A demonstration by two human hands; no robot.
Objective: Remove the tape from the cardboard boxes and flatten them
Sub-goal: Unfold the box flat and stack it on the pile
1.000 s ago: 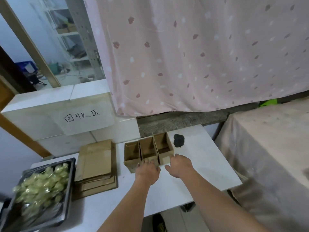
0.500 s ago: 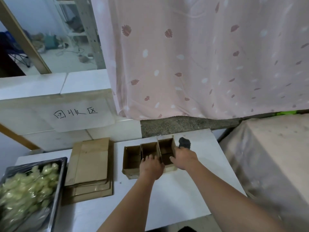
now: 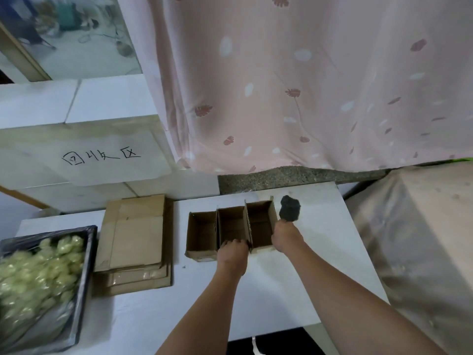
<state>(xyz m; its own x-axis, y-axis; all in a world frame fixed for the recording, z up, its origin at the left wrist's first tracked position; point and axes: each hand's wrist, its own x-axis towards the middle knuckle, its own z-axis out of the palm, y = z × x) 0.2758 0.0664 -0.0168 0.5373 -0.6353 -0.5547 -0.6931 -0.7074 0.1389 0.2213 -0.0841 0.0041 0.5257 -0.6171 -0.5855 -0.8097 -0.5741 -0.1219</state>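
Three small open-topped cardboard boxes stand side by side on the white table [image 3: 294, 278]: a left box [image 3: 201, 233], a middle box [image 3: 231, 225] and a right box [image 3: 259, 221]. My left hand [image 3: 233, 254] grips the near rim between the middle and right boxes, its fingers curled over the edge. My right hand [image 3: 285, 237] holds the right box at its right wall, fingers hidden against the cardboard. A stack of flattened boxes [image 3: 133, 242] lies to the left.
A black tray [image 3: 84, 265] full of crumpled pale tape sits at the table's left end. A dark lump [image 3: 289, 208] lies beyond my right hand. A pink curtain [image 3: 307, 85] hangs behind, and a cloth-covered surface [image 3: 422, 239] stands to the right.
Both hands moved forward from in front of the boxes onto them. The left hand came to the near rim and the right to the right box's side. The camera moved closer.
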